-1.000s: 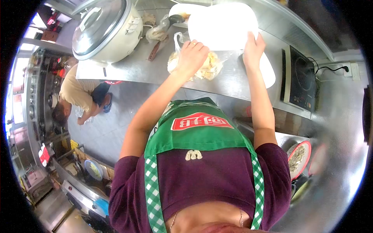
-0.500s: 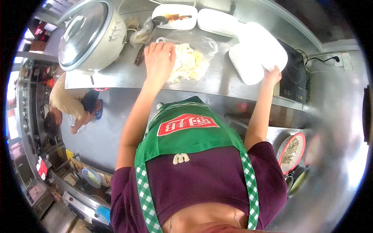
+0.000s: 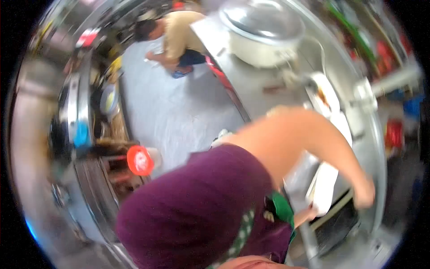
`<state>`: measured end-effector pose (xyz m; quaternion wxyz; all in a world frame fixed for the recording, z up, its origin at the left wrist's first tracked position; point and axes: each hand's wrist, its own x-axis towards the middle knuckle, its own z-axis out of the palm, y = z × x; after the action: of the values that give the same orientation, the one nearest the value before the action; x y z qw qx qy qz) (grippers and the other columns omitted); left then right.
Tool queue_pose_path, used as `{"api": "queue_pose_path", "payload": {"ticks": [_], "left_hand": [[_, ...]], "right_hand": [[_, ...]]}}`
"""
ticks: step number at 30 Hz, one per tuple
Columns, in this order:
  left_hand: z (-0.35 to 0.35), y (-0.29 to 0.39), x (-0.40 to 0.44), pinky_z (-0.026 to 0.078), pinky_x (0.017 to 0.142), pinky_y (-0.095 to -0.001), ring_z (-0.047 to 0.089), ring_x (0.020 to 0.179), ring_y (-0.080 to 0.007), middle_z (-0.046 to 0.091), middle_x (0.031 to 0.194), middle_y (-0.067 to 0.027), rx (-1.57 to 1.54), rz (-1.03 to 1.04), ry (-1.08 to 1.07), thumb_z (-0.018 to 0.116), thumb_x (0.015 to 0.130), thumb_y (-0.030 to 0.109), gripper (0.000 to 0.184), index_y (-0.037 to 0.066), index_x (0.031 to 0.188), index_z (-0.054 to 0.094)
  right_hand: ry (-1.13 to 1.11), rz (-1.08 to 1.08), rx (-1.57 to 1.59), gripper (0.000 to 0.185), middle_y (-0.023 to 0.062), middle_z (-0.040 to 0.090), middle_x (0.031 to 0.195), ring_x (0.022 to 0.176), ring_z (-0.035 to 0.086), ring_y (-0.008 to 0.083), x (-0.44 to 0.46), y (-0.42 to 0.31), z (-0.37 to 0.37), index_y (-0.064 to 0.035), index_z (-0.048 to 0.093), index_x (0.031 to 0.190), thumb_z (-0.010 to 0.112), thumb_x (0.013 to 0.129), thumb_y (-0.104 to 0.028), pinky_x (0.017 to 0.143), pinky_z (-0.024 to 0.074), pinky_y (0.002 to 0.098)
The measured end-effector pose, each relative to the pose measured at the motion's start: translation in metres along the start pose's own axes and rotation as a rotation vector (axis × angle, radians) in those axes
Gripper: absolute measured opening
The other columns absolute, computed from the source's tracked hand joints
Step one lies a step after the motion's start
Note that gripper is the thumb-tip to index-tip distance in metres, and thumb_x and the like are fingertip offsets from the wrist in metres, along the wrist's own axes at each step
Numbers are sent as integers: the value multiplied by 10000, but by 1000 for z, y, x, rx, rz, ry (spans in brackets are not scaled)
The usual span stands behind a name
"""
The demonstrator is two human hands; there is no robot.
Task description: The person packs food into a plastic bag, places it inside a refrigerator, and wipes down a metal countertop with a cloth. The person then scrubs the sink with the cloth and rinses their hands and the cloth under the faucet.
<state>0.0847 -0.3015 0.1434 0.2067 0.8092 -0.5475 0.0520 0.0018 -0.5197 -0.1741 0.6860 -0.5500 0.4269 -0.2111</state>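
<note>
My right hand (image 3: 306,216) grips a white plastic tray (image 3: 323,190) by its near end, above the right part of the steel counter. My left arm stretches across the counter, and my left hand (image 3: 364,193) is past the tray near the wall side. Motion smears its fingers, so what it holds or touches does not show. Behind the arm lies another white tray (image 3: 342,127), partly covered. A white tray with brown sauce (image 3: 323,95) rests farther back. The bag of pale food is mostly hidden by my arm.
A large lidded cooker (image 3: 264,38) stands on the counter (image 3: 253,85), with a brown handle (image 3: 274,89) nearby. A dark induction hob (image 3: 333,224) is beyond my right hand. Another person (image 3: 183,38) crouches on the floor. A red-topped bucket (image 3: 140,160) stands left.
The view has swung left. My left hand has left the food bag and reached across to the right, beyond the trays. My right hand still holds a white tray.
</note>
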Motion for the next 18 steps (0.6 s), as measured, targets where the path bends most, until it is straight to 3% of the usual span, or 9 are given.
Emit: {"api": "queue_pose_path", "payload": {"ticks": [1,2,3,9,14,16,18], "left_hand": [[-6,6,40,448,643,-437,568,773,-303,601,881,-162,41,33,-46,437,786,392,396,46,834,624],[12,-2,115,439,670,-459,561,819,-318,593,918,-180,287,223,-54,420,783,409,427,49,887,626],[5,8,138,440,669,-457,561,823,-317,594,918,-177,193,187,-114,423,776,408,426,51,887,627],[-48,57,165,450,662,-447,559,846,-309,602,924,-156,105,143,-90,437,733,400,421,61,886,635],[-97,64,99,457,657,-439,558,865,-302,608,928,-140,84,16,71,449,697,393,421,70,885,642],[-88,45,34,461,557,-394,593,666,-277,620,705,-139,94,-147,211,534,668,275,241,63,691,647],[-53,-1,-21,444,508,-393,570,628,-284,584,643,-125,142,-115,408,535,650,214,173,61,631,612]], "right_hand": [[-24,13,-44,306,241,532,903,759,563,308,3,5,7,161,481,882,478,793,-131,618,522,381],[-43,29,-97,308,239,534,901,765,562,307,3,10,11,160,482,884,479,793,-134,618,519,382],[-67,36,-145,311,237,535,899,771,561,306,3,13,15,159,482,886,480,793,-137,617,516,383],[-60,88,-330,326,226,544,887,807,555,299,2,22,-6,154,487,896,484,795,-156,616,497,388],[-108,64,-495,339,216,551,876,836,550,293,6,21,-22,149,490,904,488,797,-172,614,481,392],[-148,12,-621,344,212,554,872,848,548,291,9,17,-27,147,491,908,490,797,-179,613,475,394],[-199,-52,-870,347,216,560,872,860,549,294,6,4,-30,140,496,915,499,794,-186,608,466,404]]}}
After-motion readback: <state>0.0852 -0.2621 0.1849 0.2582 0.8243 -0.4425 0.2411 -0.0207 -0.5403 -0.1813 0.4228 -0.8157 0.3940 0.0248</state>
